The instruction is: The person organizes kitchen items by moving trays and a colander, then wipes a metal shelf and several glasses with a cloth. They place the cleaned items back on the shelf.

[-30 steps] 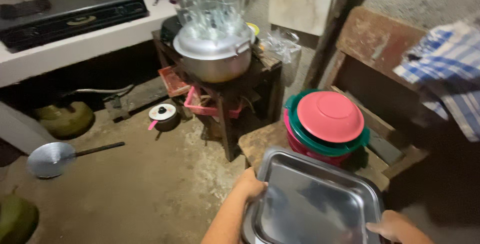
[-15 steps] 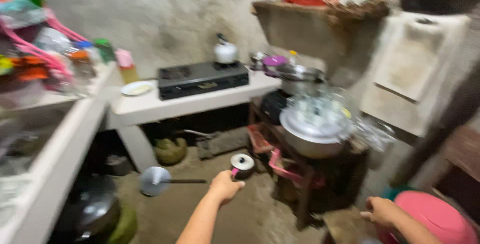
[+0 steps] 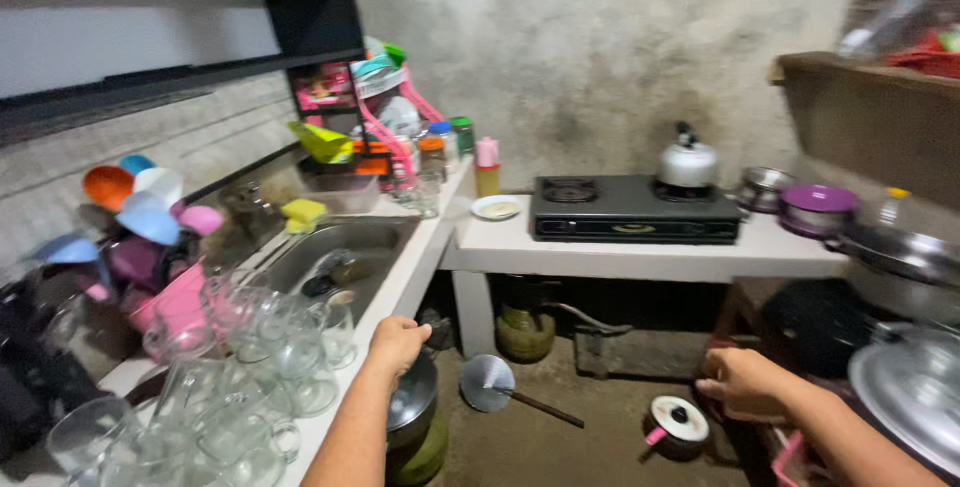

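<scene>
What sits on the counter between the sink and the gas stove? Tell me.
In the head view, a small white plate lies between the sink and the stove.
</scene>
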